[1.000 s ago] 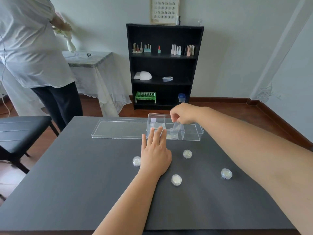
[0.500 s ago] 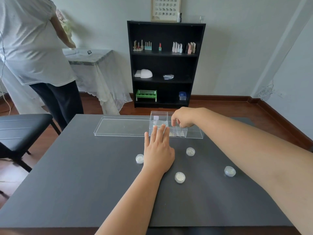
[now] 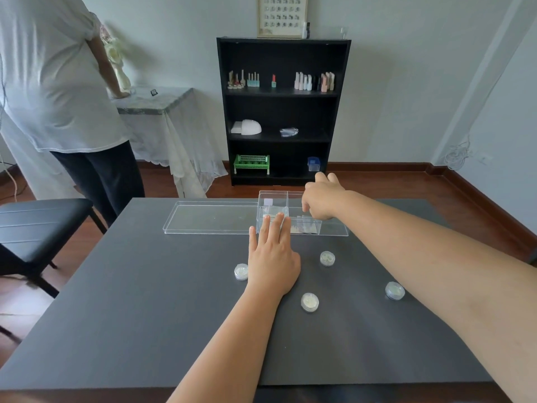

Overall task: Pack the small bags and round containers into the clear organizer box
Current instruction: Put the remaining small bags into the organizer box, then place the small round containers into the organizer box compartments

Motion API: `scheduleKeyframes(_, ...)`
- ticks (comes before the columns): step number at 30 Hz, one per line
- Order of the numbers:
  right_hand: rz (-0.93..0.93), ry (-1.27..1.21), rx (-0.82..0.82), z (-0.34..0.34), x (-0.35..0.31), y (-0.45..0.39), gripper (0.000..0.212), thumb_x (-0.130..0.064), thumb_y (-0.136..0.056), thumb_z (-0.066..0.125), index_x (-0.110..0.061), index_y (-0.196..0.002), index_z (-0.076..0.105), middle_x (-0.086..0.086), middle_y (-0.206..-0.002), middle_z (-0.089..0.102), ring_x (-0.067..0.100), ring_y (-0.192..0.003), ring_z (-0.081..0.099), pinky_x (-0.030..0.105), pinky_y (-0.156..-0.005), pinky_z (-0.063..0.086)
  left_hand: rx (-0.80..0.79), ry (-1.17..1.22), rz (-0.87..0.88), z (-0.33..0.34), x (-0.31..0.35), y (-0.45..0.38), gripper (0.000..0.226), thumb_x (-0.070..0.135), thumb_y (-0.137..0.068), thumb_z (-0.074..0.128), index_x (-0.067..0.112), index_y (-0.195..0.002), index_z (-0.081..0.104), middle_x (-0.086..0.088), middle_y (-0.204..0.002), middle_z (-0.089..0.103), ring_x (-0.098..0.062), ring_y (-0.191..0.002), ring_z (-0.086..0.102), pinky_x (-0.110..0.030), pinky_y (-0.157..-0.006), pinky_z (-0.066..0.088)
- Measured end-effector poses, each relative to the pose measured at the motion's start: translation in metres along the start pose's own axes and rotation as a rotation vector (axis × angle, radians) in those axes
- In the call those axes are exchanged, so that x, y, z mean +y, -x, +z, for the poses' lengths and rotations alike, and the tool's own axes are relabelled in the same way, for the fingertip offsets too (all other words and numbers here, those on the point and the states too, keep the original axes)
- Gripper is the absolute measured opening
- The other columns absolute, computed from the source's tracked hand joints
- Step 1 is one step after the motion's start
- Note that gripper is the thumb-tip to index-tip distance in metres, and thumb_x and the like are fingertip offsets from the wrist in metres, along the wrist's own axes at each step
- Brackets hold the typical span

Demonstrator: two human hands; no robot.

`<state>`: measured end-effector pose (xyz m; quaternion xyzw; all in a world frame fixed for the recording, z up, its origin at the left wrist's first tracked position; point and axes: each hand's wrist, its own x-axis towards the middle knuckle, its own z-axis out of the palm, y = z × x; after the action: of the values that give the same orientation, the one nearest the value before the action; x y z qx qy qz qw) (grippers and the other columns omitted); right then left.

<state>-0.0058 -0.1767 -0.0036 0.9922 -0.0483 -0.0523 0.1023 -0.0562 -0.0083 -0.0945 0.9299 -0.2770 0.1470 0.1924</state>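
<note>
The clear organizer box (image 3: pixel 263 207) stands at the far middle of the dark table (image 3: pixel 145 315). Small bags lie in its compartments, one at the left (image 3: pixel 274 212) and one at the front (image 3: pixel 303 229). My right hand (image 3: pixel 324 200) hovers over the box with its fingers spread and some dipping inside; I see nothing in it. My left hand (image 3: pixel 273 263) lies flat on the table, its fingertips touching the box's front wall. Several round containers with clear lids sit loose on the table: one left of my left hand (image 3: pixel 241 271), one nearer me (image 3: pixel 309 302), others to the right (image 3: pixel 327 258) (image 3: pixel 395 290).
A flat clear lid (image 3: pixel 209 219) lies left of the box. A person in a white shirt (image 3: pixel 55 82) stands at the far left by a cloth-covered side table (image 3: pixel 162 112). A black chair (image 3: pixel 35 222) is at the table's left; a black shelf (image 3: pixel 280 112) stands against the wall.
My right hand, curled down into the box before, has lifted slightly and spread its fingers. My left hand has stayed against the box. The person at the left lowered an arm to the side table.
</note>
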Motion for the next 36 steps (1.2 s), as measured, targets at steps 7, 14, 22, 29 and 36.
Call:
scheduleKeyframes(7,0.029,0.038,-0.062,0.001,0.000,-0.002,0.018,-0.021,-0.090,0.057,-0.018,-0.101,0.070,0.004,-0.115,0.048,0.027,-0.104,0.032,0.041,-0.089,0.034,-0.015,0.009,-0.004,-0.001,0.000,0.000,0.067,0.022,-0.085,0.044,0.018,-0.150,0.024,0.000,-0.158,0.022,-0.027,-0.147,0.010,-0.050,-0.117,0.003)
scheduleKeyframes(14,-0.002,0.001,-0.061,-0.003,0.003,0.000,0.019,-0.030,-0.089,0.060,-0.017,-0.096,0.072,0.003,-0.114,0.051,0.026,-0.108,0.035,0.040,-0.090,0.034,-0.018,0.009,-0.008,0.000,0.000,-0.001,0.068,0.022,-0.085,0.043,0.018,-0.150,0.023,0.001,-0.157,0.022,-0.027,-0.147,0.010,-0.050,-0.117,0.003)
scheduleKeyframes(22,-0.062,-0.290,0.258,-0.004,0.027,0.054,0.023,-0.028,-0.093,0.055,-0.033,-0.110,0.069,-0.002,-0.111,0.054,0.023,-0.109,0.042,0.040,-0.089,0.033,-0.017,0.044,0.018,-0.008,0.003,0.003,0.063,0.019,-0.088,0.044,0.020,-0.149,0.029,0.002,-0.160,0.020,-0.025,-0.148,0.009,-0.046,-0.117,0.003)
scheduleKeyframes(29,0.082,-0.744,0.153,0.049,0.067,0.165,0.016,-0.032,-0.086,0.067,-0.048,-0.087,0.067,-0.016,-0.091,0.062,-0.001,-0.075,0.057,0.018,-0.067,0.039,-0.068,0.276,0.305,-0.016,0.006,0.016,0.041,0.020,-0.093,0.052,0.029,-0.133,0.056,0.008,-0.134,0.056,-0.018,-0.123,0.047,-0.037,-0.096,0.043)
scheduleKeyframes(36,0.137,-0.915,0.043,0.087,0.084,0.224,0.026,-0.038,-0.069,0.082,-0.051,-0.089,0.070,-0.019,-0.096,0.063,-0.001,-0.084,0.056,0.019,-0.076,0.044,-0.219,0.421,0.303,-0.013,0.010,0.016,0.033,0.031,-0.091,0.061,0.039,-0.123,0.064,0.014,-0.132,0.057,-0.007,-0.117,0.053,-0.028,-0.093,0.046)
